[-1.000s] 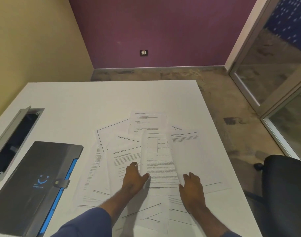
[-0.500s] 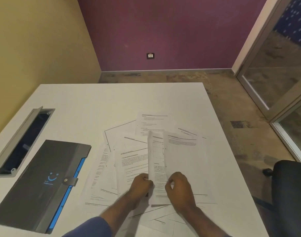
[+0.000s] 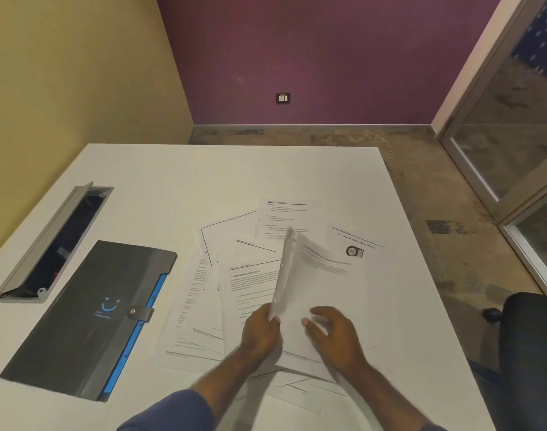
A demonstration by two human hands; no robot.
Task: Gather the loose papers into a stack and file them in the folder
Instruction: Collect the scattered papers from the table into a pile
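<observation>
Loose papers (image 3: 234,293) lie fanned across the bench (image 3: 203,175), right of the closed grey folder (image 3: 88,318). Left hand (image 3: 259,334) pinches a raised sheet (image 3: 315,290) by its edge; right hand (image 3: 336,335) rests spread on it.

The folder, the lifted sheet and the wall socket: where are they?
folder (image 3: 79,321): head view, grey cover.
lifted sheet (image 3: 312,290): head view, printed face.
wall socket (image 3: 283,98): head view, plate centre.

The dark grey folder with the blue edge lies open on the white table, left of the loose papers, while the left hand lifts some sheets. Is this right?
Not quite. The head view shows the dark grey folder with the blue edge lying closed, its snap tab fastened. The rest holds: it is on the white table, left of the loose papers, and the left hand lifts some sheets.
</observation>
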